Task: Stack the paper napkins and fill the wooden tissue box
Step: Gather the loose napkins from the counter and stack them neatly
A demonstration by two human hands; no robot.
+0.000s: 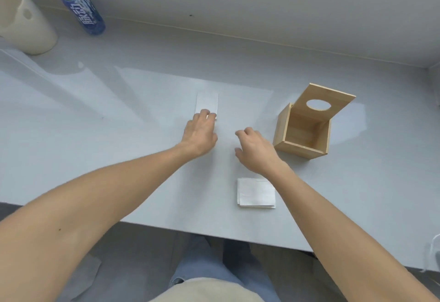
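**Reaching for a single napkin on a pale counter**

Reaching forward, the left hand [201, 134] rests its fingertips [205, 112] on the near edge of a single flat white paper napkin [207, 103] lying out in the middle of the pale grey counter [95, 116]. The fingers are bent down onto the paper, pressing or pinching its edge; which of the two cannot be made out. The right hand [253, 149] hovers just beside it, to the right, palm down, fingers loosely curled and apart, with nothing in its grasp.

Closer to the person, under the right forearm, sits a small neat stack of folded white paper napkins [256, 193], square in outline, near the counter's front edge. To the right of the right hand stands the light wooden tissue box [302, 132], a cube whose inside shows bare wood. Its hinged wooden lid [327, 102], pierced by an oval opening, stands tilted up and back.

At the far left corner of the counter stand a cream plastic container [23, 21] and, beside it, a clear plastic bottle with a blue label [78, 4]. The person's legs in blue jeans [207, 261] show below the counter edge.
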